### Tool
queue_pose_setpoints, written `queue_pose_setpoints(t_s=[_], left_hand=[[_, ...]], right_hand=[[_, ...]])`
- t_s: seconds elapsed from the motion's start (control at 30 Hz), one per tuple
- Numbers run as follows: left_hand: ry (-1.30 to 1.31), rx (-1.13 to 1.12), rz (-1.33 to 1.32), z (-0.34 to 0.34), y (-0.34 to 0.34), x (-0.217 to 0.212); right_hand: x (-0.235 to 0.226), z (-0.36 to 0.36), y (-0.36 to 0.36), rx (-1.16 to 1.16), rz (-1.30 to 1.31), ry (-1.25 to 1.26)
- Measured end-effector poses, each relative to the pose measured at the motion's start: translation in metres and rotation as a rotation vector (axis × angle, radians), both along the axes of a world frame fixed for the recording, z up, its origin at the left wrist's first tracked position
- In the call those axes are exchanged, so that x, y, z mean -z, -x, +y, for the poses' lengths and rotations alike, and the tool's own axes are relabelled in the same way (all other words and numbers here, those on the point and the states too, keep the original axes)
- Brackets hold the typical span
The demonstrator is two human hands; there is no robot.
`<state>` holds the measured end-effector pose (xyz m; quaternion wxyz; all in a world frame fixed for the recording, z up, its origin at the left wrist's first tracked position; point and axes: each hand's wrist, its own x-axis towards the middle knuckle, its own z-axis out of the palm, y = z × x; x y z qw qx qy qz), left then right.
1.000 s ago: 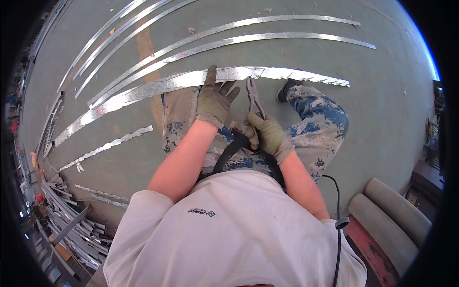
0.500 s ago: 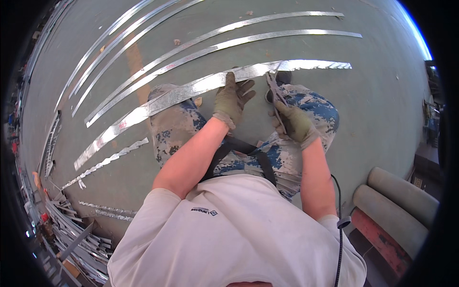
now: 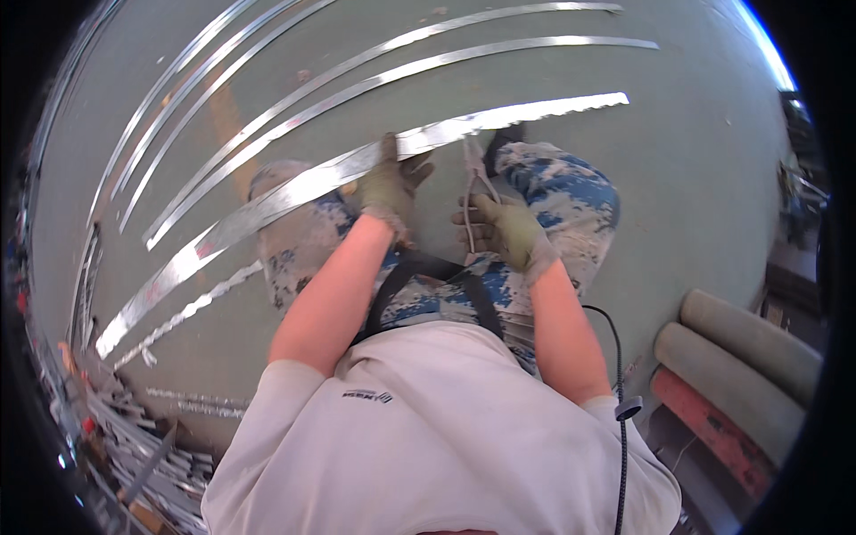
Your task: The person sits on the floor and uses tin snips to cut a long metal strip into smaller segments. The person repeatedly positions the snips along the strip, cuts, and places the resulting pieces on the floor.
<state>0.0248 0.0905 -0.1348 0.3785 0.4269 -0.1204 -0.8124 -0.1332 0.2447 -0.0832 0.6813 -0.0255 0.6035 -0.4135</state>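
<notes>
A long, shiny sheet-metal strip stretches across my knees, its lower edge jagged toward the right end. My left hand, in an olive work glove, grips the strip near its middle, thumb on top and fingers partly spread below. My right hand, gloved alike, holds a pair of metal snips with the handles spread apart. The snips' jaws are at the strip's lower edge, right of my left hand; how far they bite is hard to see. A narrow, crinkled metal offcut lies left of my legs.
Several long metal strips lie on the green floor beyond. A heap of metal scrap is at lower left. Two grey rolls and a red beam are at lower right. A black cable hangs by my right arm.
The snips have moved left along the strip's lower edge, and their handles are wider apart. The strip's left end has swung lower in view. The whole view has shifted slightly.
</notes>
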Motion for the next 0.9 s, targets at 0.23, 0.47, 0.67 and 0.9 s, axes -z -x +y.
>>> queue_pose_setpoints(t_s=[0.23,0.47,0.67,0.9], left_hand=[[0.059,0.071,-0.030,-0.002,-0.002,-0.002],[0.048,0.059,-0.016,-0.002,-0.002,0.003],[0.024,0.034,-0.013,0.000,-0.002,-0.001],[-0.001,0.023,-0.013,-0.001,-0.001,-0.003]], right_hand=[[0.019,0.001,-0.044,-0.073,0.095,-0.023],[0.039,-0.004,-0.048,-0.164,0.293,0.077],[0.036,-0.008,-0.049,-0.206,0.387,0.039],[0.040,-0.008,-0.053,-0.188,0.407,0.088]])
